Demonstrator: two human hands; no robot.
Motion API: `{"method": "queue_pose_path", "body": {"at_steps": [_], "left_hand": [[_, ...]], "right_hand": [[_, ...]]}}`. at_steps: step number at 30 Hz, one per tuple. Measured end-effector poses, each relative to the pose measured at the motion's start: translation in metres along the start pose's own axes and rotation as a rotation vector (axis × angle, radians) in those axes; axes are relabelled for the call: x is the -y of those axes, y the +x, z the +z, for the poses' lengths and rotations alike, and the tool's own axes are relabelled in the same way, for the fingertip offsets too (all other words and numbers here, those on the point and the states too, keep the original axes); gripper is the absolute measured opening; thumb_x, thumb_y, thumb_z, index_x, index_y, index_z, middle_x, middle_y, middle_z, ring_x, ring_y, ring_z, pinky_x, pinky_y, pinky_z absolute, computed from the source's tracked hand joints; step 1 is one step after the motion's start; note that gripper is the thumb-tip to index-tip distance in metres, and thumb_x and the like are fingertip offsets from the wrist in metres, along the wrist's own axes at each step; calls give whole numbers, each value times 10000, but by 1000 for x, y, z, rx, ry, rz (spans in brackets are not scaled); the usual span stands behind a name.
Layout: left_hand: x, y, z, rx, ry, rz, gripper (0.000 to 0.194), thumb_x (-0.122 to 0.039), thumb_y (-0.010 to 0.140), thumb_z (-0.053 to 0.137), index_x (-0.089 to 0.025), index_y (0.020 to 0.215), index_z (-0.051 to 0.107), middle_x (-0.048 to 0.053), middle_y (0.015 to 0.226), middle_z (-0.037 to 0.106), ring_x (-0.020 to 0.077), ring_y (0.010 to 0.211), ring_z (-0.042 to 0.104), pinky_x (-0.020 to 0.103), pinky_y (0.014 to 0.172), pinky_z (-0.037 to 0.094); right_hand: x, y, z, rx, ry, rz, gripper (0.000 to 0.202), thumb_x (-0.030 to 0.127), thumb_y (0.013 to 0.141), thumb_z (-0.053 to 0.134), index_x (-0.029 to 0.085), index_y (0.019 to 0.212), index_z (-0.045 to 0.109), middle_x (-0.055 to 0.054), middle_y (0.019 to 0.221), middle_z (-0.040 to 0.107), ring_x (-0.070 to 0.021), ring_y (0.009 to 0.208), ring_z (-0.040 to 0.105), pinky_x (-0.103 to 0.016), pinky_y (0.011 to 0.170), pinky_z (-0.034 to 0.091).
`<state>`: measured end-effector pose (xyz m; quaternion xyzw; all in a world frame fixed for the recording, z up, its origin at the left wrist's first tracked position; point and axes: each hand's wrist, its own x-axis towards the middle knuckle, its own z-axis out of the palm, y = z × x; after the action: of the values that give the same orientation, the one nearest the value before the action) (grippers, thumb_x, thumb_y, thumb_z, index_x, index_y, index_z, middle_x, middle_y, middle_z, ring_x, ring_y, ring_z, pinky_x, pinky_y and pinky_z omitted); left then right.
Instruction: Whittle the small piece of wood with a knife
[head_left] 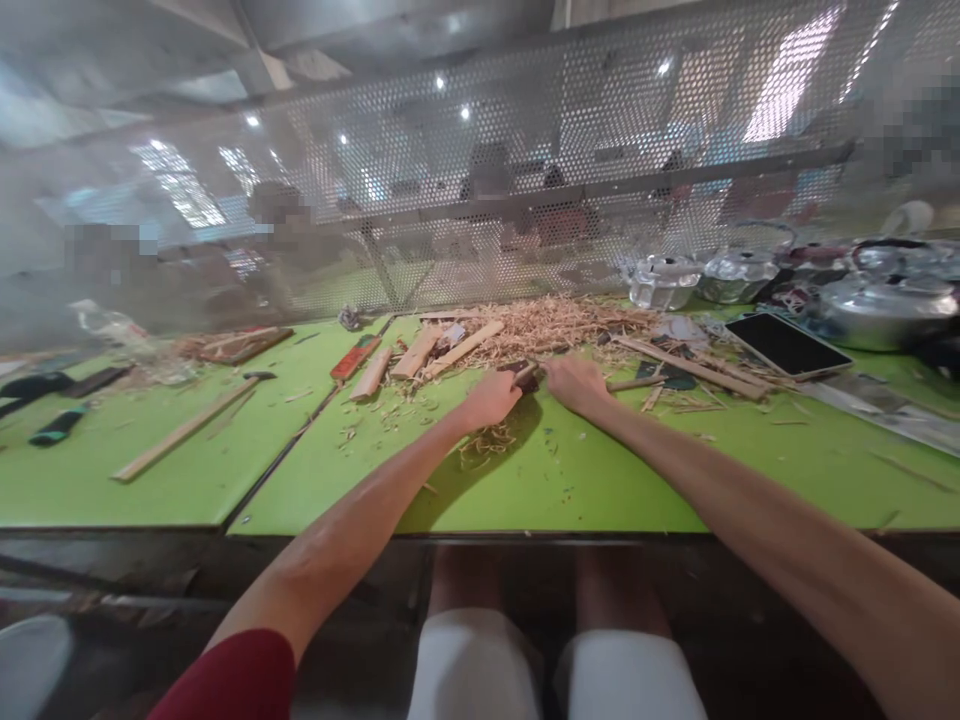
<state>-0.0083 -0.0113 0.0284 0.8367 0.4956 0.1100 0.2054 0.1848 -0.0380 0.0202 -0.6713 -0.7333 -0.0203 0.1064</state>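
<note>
Both of my hands meet over the green table (630, 480), at the near edge of the heap of wood shavings (555, 322). My left hand (493, 398) is closed on a small light wooden piece (526, 373) that points toward the right hand. Just right of it, my right hand (576, 381) has its fingers curled at the far end of this piece. Whether it grips the wood or something else is hidden. A dark object partly shows beneath the fingers; its kind is unclear. Curled shavings (491, 445) lie below my left hand.
Flat wood pieces (416, 354) and a red-orange item (355, 358) lie left of the heap. A hammer (187, 428) rests farther left. At right are wooden strips (694, 367), a tablet (787, 344) and metal kettles (889, 305). Perforated metal mesh (480, 200) stands behind.
</note>
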Motion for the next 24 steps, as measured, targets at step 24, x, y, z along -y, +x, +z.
{"method": "queue_pose_path", "body": {"at_steps": [24], "left_hand": [[15,12,1,-78,-280,0,316,-186,1157,575,-243,846,573,78,912,715,227,841,669,310,783,532]], "right_hand": [[-6,0,5,-66,27,-48,569,341,1277,369,170,1411,895,-201,1299,895,-320,1103,814,-366,870,571]]}}
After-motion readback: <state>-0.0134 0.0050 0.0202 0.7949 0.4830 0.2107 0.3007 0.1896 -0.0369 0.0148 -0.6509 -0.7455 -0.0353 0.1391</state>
